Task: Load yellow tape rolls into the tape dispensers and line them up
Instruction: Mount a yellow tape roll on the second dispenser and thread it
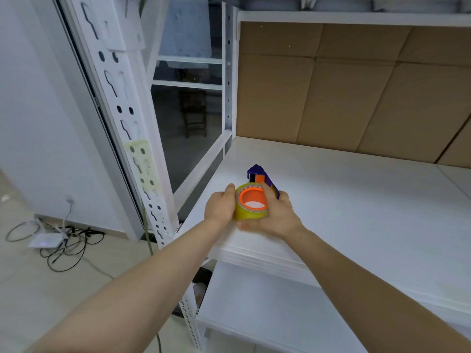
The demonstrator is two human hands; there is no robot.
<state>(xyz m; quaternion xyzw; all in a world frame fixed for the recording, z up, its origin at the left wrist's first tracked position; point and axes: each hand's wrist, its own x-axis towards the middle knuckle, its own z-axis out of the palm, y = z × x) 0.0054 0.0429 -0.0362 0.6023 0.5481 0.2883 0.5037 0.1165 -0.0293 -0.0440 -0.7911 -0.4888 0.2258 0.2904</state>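
Now left hand (220,207) and right hand (277,216) grip tape roll (246,214) (perhaps in dispenser (257,171)).

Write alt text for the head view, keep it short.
The left hand and right hand grip a yellow tape roll on the orange hub of a purple tape dispenser, over a white shelf. Brown cardboard lines the shelf's back; a white router and tangled cables lie on the floor at left.

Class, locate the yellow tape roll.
Head view, centre: yellow tape roll held between left hand and right hand, over the white shelf, against the purple dispenser.
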